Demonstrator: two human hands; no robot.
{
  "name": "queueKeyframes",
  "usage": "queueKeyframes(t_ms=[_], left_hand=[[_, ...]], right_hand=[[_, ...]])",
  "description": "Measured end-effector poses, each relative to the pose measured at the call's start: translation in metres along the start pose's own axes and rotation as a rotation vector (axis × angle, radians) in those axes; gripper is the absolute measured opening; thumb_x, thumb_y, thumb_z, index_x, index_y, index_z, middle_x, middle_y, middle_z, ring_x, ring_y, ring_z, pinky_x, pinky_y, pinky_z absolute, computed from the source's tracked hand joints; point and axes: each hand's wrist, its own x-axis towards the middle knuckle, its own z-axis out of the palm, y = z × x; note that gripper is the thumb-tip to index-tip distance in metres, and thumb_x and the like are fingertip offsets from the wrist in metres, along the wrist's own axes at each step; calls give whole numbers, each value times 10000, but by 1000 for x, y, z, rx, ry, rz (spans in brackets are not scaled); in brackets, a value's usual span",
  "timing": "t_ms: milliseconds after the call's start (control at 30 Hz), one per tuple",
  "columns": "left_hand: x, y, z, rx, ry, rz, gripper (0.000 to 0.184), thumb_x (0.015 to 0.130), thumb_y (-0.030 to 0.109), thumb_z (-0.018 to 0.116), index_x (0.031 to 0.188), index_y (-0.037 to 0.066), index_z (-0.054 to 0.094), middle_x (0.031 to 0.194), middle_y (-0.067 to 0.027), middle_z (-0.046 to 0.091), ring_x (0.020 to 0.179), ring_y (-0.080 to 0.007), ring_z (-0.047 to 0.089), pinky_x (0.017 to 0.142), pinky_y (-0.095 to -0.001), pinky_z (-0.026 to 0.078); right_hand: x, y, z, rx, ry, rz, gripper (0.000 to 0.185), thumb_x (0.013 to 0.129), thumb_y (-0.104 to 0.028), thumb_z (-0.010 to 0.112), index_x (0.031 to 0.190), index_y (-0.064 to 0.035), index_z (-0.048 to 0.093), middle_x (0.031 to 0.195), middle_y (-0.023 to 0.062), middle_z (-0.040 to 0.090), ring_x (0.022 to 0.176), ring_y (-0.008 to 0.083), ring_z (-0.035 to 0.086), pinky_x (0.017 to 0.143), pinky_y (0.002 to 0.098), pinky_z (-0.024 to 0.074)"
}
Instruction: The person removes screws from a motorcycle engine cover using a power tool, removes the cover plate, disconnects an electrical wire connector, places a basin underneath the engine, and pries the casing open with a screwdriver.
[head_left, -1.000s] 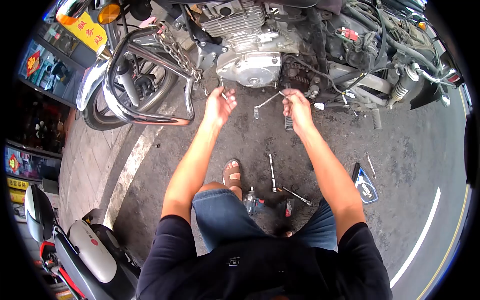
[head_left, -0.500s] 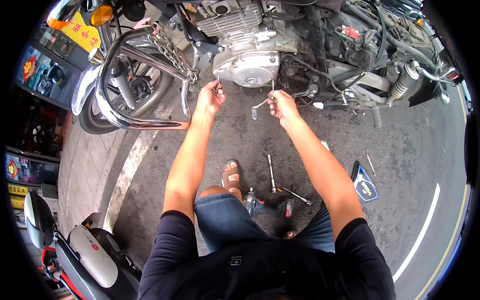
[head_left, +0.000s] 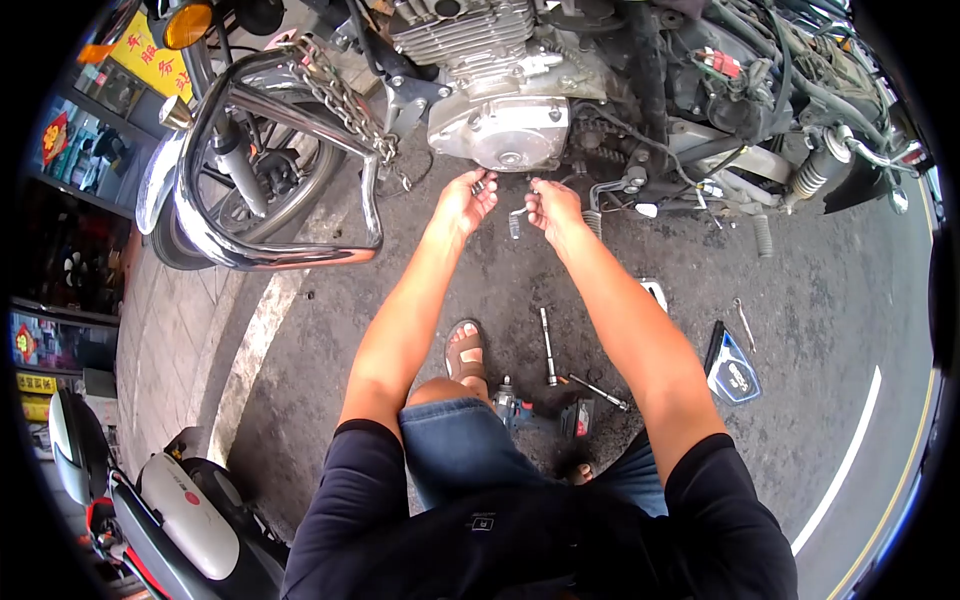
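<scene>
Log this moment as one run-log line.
left hand: at engine cover underside, hold unclear | right hand: near left hand, hold unclear | ground: power tool, two metal rods

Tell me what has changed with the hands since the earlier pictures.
The left hand has moved right and the right hand left, so they are now close together under the silver engine cover. Whether anything was gripped or let go is too small to tell. The power tool and blue-edged piece stayed on the ground.
</scene>
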Motion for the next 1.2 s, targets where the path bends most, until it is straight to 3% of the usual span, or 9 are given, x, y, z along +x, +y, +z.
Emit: queueKeyframes(t_ms=[300,467,633,733,800,833,1033,1133,1200], left_hand=[[3,5,-6,47,-49,-54,119,893,174,509,902,62,547,759,-56,596,622,-142,547,544,-288,477],[-17,-8,-21,55,-209,-237,98,857,162,508,885,70,531,794,-69,612,650,-153,570,559,-286,486],[-78,-63,-42,103,-392,-232,263,868,122,487,1117,41,487,1025,-119,610,944,-223,599,850,-381,494],[-97,-97,-55,79,-431,-367,281,862,123,502,1131,44,494,1055,-118,597,988,-242,585,906,-406,467],[-99,-120,-64,75,-427,-455,264,858,125,514,1112,54,508,1066,-114,587,1004,-255,580,926,-420,456],[-99,-129,-68,67,-406,-537,286,860,151,513,1126,48,514,1058,-111,596,994,-243,580,921,-408,453],[-72,-174,-76,285,-371,-671,269,933,312,478,1052,78,536,1045,-78,603,937,-219,594,864,-396,482],[-46,-209,-93,329,-244,-683,220,927,253,494,1060,81,527,1060,-83,597,930,-217,599,881,-416,484],[-34,-219,-96,382,-288,-711,205,910,196,515,1071,69,517,1037,-82,594,932,-222,601,872,-424,499]], right_hand=[[9,-4,13,39,9,-3,170,838,-169,620,942,-43,571,705,48,590,515,97,533,399,230,416],[-4,-5,10,-96,-37,11,129,825,-144,605,898,-41,581,686,33,585,510,88,522,397,218,383],[-75,29,-22,-315,-275,-215,113,808,-139,574,787,-30,593,652,26,573,500,71,510,395,216,371],[-103,78,-49,-482,-272,-179,175,815,-175,575,864,-12,616,698,78,641,591,122,593,481,245,451],[-90,120,-79,-970,-117,-369,248,764,-234,605,895,-25,631,796,161,668,751,290,668,642,391,522],[-99,119,-82,-1089,-59,-293,276,746,-276,612,914,-59,641,794,174,654,776,332,645,711,430,504],[-116,145,-110,-1332,-169,-398,362,765,-189,595,1111,-100,542,962,168,634,883,353,616,762,448,496],[-124,146,-139,-1322,-173,-412,402,780,-174,591,1169,-115,508,1038,169,609,925,359,602,792,448,487],[-127,151,-176,-1305,-147,-431,352,790,-199,596,1126,-108,541,1043,159,607,930,349,597,831,425,474]])
